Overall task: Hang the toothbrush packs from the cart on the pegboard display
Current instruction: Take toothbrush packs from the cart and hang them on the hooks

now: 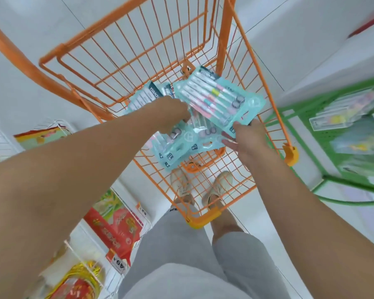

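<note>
One teal toothbrush pack [219, 98] is pinched at its near corner by the right hand [247, 140], thumb on top and fingers beneath, and is held tilted above the orange cart [289, 152]. The remaining packs [177, 145] are heaped in the basket, and the left hand [171, 114] is laid on that heap; whether anything is actually gripped there cannot be told, since its fingers are hidden.

The pack is judged light and fairly stiff (a card back under a glossy blister, probably slippery). A hold on the card margin near the hang hole is advised, so that the hole is left free for a peg. The green pegboard display [306, 117] is seen blurred at the right.
</note>
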### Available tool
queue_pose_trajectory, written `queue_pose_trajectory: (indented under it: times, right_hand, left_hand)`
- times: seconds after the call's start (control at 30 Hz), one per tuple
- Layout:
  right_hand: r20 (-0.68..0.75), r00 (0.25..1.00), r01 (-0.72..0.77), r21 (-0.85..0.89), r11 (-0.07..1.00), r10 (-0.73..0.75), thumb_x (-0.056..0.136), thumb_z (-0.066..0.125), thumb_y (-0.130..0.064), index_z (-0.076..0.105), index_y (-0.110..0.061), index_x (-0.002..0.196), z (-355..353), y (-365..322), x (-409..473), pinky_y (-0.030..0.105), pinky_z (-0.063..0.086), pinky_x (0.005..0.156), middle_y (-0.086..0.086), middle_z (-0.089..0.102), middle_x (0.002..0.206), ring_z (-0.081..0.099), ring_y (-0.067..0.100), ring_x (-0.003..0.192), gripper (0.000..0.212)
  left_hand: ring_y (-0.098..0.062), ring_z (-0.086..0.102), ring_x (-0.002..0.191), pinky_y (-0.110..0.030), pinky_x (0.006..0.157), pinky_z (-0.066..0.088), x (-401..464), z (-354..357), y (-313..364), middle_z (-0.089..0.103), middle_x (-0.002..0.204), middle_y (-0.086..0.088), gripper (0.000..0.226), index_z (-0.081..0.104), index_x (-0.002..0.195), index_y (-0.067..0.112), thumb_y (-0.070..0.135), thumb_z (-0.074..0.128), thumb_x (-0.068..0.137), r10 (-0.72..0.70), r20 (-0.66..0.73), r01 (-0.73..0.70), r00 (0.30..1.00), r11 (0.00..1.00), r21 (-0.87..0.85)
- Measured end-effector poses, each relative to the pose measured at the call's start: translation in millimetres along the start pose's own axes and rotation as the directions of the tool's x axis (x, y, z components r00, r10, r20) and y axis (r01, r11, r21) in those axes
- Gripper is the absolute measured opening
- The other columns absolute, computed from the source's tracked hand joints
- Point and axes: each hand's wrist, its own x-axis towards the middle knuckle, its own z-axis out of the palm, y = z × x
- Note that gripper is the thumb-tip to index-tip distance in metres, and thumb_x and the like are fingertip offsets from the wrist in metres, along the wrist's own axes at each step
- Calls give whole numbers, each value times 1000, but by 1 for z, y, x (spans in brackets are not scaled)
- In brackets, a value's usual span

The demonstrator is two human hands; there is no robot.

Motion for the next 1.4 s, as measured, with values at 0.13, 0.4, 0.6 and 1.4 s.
queue_pose_trajectory:
  times: [0.13, 0.4, 0.6, 1.4]
  right_hand:
    - [105, 948, 305, -40, 951, -300, 102, 50, -5, 49, -16, 112, -17, -27, -39, 32, 62, 65, 12, 69, 112, 76, 25, 88, 14]
    - [21, 752, 658, 28, 752, -659, 98, 63, -12, 69, -22, 89, -105, -88, -116, 29, 57, 64, 0, 69, 78, 63, 16, 72, 15]
    - [-69, 749, 658, 203, 726, -659, 98, 64, -15, 71, -9, 96, -198, -90, -147, 36, 56, 70, 15, 73, 94, 65, 24, 83, 10]
    - [-67, 929, 362, 378, 852, -364, 97, 62, -4, 69, -9, 120, -654, 283, 18, 36, 58, 84, 13, 74, 114, 72, 27, 100, 24]
  left_hand:
    - [-26, 58, 84, -31, 66, 44, -32, -33, -17, 61, 91, -1, 24, 67, 97, 20, 25, 82, 79, -58, -118, 45, 991, 993, -109]
    - [-17, 69, 95, -37, 87, 60, -111, -125, 42, 69, 114, -22, 47, 68, 115, 7, 14, 89, 73, -186, -337, -254, 923, 364, -896]
    - [1, 67, 81, -19, 80, 54, -80, -164, 199, 71, 79, 18, 30, 75, 83, 27, -2, 77, 79, -97, -453, -456, 886, -8, -890]
    - [-7, 66, 84, -39, 90, 50, 162, -29, 670, 68, 78, 19, 25, 72, 71, 37, 16, 84, 72, -71, -173, -166, 982, 98, -981]
